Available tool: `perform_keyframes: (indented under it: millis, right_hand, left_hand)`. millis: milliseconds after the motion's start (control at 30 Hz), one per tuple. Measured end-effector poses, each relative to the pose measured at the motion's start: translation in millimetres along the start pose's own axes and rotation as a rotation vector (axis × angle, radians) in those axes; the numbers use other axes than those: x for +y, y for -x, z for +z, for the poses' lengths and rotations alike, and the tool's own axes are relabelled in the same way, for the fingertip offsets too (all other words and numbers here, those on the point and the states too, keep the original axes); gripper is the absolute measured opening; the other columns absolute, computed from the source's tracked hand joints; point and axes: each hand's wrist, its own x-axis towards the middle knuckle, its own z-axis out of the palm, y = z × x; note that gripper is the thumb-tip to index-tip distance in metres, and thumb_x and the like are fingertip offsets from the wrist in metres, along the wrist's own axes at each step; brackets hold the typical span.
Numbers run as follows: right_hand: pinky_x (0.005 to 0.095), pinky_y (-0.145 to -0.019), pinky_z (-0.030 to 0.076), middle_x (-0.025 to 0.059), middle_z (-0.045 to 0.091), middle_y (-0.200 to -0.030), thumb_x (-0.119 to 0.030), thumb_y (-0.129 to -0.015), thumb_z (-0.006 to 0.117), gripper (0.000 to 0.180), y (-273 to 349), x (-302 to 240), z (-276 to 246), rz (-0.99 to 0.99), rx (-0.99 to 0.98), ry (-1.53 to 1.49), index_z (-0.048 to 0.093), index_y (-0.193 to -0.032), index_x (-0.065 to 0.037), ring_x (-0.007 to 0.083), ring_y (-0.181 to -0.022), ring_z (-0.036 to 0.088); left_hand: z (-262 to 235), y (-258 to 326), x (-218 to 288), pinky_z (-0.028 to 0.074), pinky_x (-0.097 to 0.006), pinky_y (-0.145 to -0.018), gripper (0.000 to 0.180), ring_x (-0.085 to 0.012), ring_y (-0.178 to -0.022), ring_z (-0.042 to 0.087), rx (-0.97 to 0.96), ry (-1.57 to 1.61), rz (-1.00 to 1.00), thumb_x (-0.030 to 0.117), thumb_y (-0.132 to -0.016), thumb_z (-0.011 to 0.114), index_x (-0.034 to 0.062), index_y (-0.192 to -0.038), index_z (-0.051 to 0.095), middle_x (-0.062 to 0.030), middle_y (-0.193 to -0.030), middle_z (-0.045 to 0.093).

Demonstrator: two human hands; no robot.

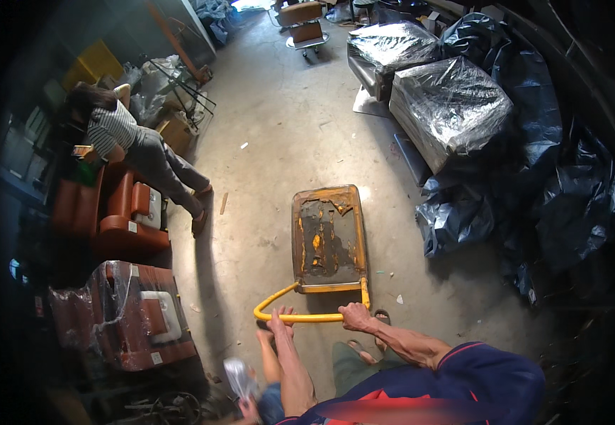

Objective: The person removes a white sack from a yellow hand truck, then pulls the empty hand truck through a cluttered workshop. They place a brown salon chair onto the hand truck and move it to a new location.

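Observation:
A platform cart [327, 241] stands on the concrete floor in front of me, its dark deck worn and patched with yellow. Its bent yellow push handle [314, 318] rises toward me. Near the handle's left bend, my left hand [280, 320] is closed on the bar, some fingers partly hidden. Farther right, my right hand [356, 316] wraps round the same bar in a fist. Nothing lies on the deck. My sandalled feet [364, 352] show below the handle.
A person in a striped shirt [113, 127] bends over brown armchairs [134, 219] on the left. Close at lower left, another person's hand [249, 409] is near a blurred whitish item [240, 377]. Plastic-wrapped furniture [453, 106] and dark sheeting [456, 223] line the right; a chair [304, 28] stands far ahead.

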Motion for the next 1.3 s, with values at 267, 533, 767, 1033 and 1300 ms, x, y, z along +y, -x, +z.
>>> perform_keyframes:
  millis: [267,533,767,1033,1300]
  right_hand:
    - [0.0482,-0.072,0.057,0.0167,0.07,-0.082,-0.013,-0.068,0.068,0.024,-189,63,-107,0.089,0.135,0.05,0.071,-0.091,-0.012,0.037,-0.081,0.07]
    - [0.047,-0.072,0.054,0.0135,0.071,-0.081,-0.012,-0.073,0.066,0.014,-356,153,-247,0.35,0.335,0.353,0.074,-0.084,-0.013,0.0309,-0.083,0.07]
    - [0.0512,-0.077,0.052,0.0138,0.071,-0.087,-0.008,-0.08,0.061,0.011,-506,250,-362,0.454,0.292,0.397,0.071,-0.084,-0.009,0.0329,-0.09,0.069]
    - [0.0499,-0.076,0.054,0.0117,0.071,-0.09,-0.008,-0.082,0.061,0.014,-725,318,-506,0.426,0.292,0.429,0.073,-0.088,-0.009,0.0306,-0.094,0.068]
    - [0.058,-0.086,0.046,0.0141,0.07,-0.097,-0.02,-0.089,0.053,0.021,-941,401,-620,0.322,0.287,0.339,0.071,-0.086,-0.01,0.0344,-0.095,0.065]
  left_hand:
    - [211,-96,108,0.032,-0.072,-0.101,0.104,-0.0515,-0.132,0.04,0.433,-1.175,0.537,0.049,-0.076,0.076,0.0114,-0.155,0.018,-0.028,-0.149,0.037]
    - [435,-174,200,0.028,-0.064,-0.103,0.058,-0.0356,-0.121,0.052,-0.566,-1.756,0.651,0.068,-0.079,0.061,0.0159,-0.099,0.078,-0.0125,-0.122,0.065]
    - [590,-260,198,0.028,-0.063,-0.101,0.066,-0.0407,-0.124,0.045,-0.611,-1.588,0.948,0.067,-0.076,0.069,0.0065,-0.102,0.073,-0.0146,-0.127,0.059]
    - [806,-406,262,0.038,-0.046,-0.087,0.062,-0.0343,-0.089,0.061,-0.682,-1.466,1.127,0.064,-0.076,0.07,0.0031,-0.08,0.074,-0.0158,-0.082,0.069]
    - [986,-513,331,0.039,-0.046,-0.084,0.061,-0.0327,-0.08,0.058,-0.565,-1.434,1.119,0.063,-0.075,0.073,0.0023,-0.072,0.068,-0.014,-0.077,0.066]
